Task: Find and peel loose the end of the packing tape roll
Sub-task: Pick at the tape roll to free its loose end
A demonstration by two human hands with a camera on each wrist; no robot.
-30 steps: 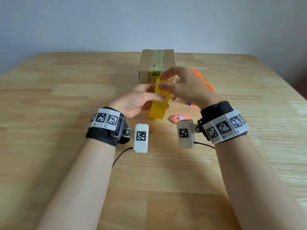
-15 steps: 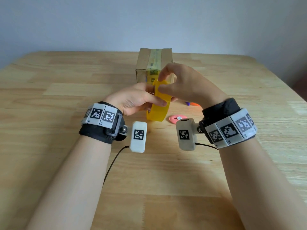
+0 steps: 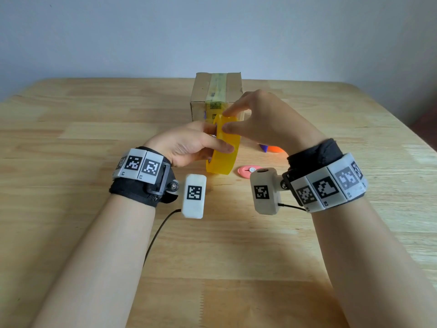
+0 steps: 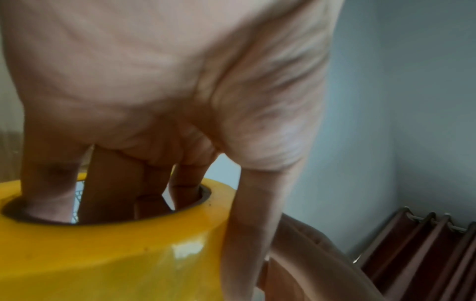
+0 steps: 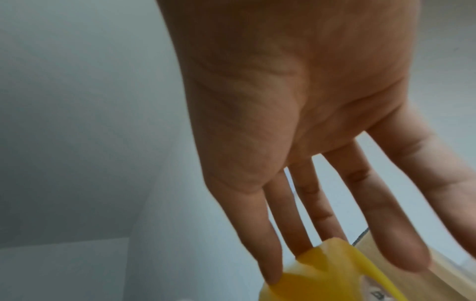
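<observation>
A yellow packing tape roll (image 3: 224,159) stands on edge just above the wooden table (image 3: 71,233), slightly tilted. My left hand (image 3: 210,143) grips it: several fingers reach through the core (image 4: 108,205) and the thumb (image 4: 247,234) lies across the outer band. My right hand (image 3: 225,120) comes from the right and pinches the top of the roll (image 5: 316,281) between thumb tip (image 5: 270,275) and fingertips. I cannot tell whether a tape end is lifted.
A taped cardboard box (image 3: 216,95) stands right behind the roll. A small pink round object (image 3: 248,171) lies on the table beside the roll, and an orange and blue object (image 3: 272,148) is half hidden behind my right wrist.
The roll has turned in my left hand, showing more of its side face. My right thumb and index finger have shifted along its top rim.
</observation>
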